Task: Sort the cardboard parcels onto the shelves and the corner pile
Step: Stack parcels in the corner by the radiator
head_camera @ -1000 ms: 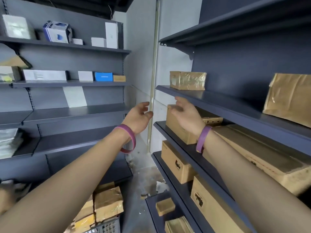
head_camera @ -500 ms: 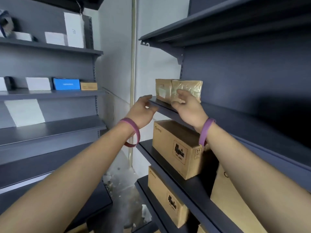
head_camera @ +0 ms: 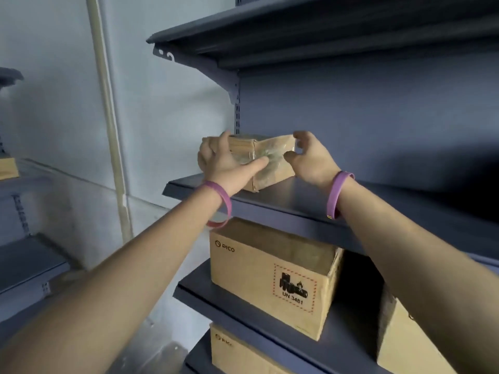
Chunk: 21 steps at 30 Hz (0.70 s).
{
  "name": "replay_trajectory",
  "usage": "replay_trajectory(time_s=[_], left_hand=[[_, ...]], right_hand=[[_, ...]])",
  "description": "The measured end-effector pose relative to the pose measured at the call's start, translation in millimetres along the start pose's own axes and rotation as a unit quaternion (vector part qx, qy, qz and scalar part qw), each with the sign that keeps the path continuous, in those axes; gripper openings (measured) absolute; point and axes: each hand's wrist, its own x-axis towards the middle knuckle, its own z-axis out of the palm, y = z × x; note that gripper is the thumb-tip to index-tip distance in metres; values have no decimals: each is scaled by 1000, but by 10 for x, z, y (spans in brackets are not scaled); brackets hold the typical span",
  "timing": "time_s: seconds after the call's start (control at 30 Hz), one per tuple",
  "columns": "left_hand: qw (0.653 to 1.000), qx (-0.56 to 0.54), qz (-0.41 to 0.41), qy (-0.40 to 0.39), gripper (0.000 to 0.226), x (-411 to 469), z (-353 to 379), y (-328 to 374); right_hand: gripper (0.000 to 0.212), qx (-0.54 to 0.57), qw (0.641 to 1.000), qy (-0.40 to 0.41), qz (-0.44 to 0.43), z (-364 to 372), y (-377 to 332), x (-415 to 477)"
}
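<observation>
A small taped cardboard parcel (head_camera: 272,163) stands at the left end of a dark blue shelf (head_camera: 310,203) on the right-hand rack. My left hand (head_camera: 224,160) grips its left end, fingers over the top and thumb along the front. My right hand (head_camera: 310,160) is at its right end, fingers curled over the top corner and thumb at the front face. Both wrists wear purple bands.
Another shelf (head_camera: 297,28) overhangs above. A PICO carton (head_camera: 270,276) with a UN 3481 mark sits one shelf lower, a second carton (head_camera: 240,352) below it and another box (head_camera: 405,344) to the right. A pale pipe (head_camera: 108,117) runs up the corner wall.
I have moved closer to the right-hand rack. Both hands rose from in front of the shelf edge and closed on the ends of the small parcel.
</observation>
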Motion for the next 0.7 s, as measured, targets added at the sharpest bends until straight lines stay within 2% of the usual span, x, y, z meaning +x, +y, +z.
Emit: replay_trajectory(time_s=[0.2, 0.37, 0.53, 0.7], left_hand=[[999, 27, 42, -9, 111, 555, 180, -259], [998, 41, 37, -5, 107, 698, 297, -312], [995, -21, 83, 55, 75, 800, 402, -491], [985, -111, 124, 53, 52, 1005, 388, -655]], right_hand=[[57, -55, 994, 45, 79, 125, 73, 298], [58, -95, 983, 78, 137, 83, 222, 575], [59, -101, 979, 69, 164, 65, 406, 782], [57, -75, 979, 55, 181, 107, 541, 855]])
